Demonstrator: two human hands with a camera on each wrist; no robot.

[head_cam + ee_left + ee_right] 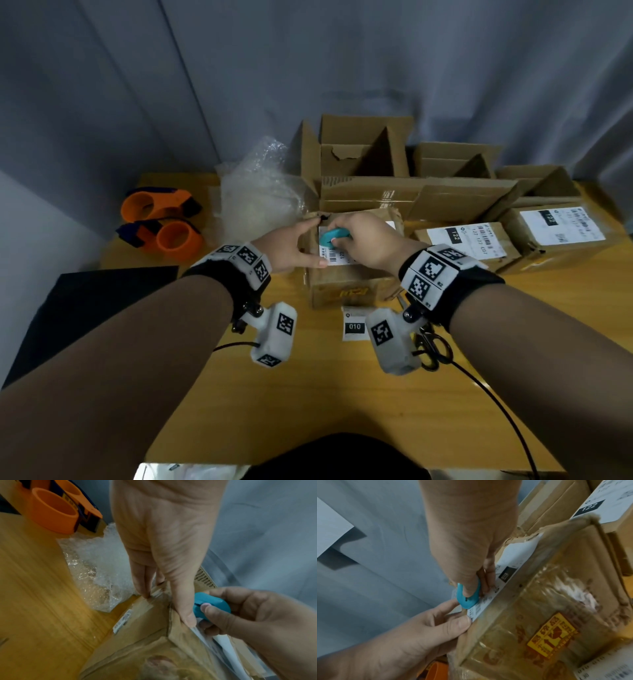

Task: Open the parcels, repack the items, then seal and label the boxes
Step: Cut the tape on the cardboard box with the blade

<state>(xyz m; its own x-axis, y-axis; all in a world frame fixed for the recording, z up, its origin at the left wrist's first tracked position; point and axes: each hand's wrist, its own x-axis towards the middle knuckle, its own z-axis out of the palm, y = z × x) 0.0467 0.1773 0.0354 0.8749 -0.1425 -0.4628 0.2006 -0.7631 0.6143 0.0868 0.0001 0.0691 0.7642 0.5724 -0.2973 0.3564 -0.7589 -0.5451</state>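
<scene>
Two bare forearms, each fitted with a marker-covered wristband and a small white camera, were extended over the wooden table [308, 394] toward a sealed parcel [349, 287] near its middle. The parcel's left edge was steadied by the left hand [291, 246], thumb on top and fingers down the side, curled round the corner. A small teal cutter [334, 237] was gripped in the right hand [370, 245] and was laid against the top of the parcel, on its white shipping label [513, 566], with the tip close to the left thumb.

Judged from how things lay, the work was at an early stage. This parcel was not yet opened, and two further labelled parcels [479, 243] were left sealed just to its right. Three empty open boxes [363, 150] had been set ready along the back, with bubble wrap [253, 192] beside them and two orange tape dispensers [161, 219] well to the left. A loose label marked 010 [354, 323] was seen in front of the parcel, and scissors [433, 349] near the right wrist. Repacking, sealing and labelling all remained to be done.

The parcel was shown as a worn brown carton, wrapped in wrinkled clear tape, frayed at its corners, and printed with a yellow and red mark on its front face.
</scene>
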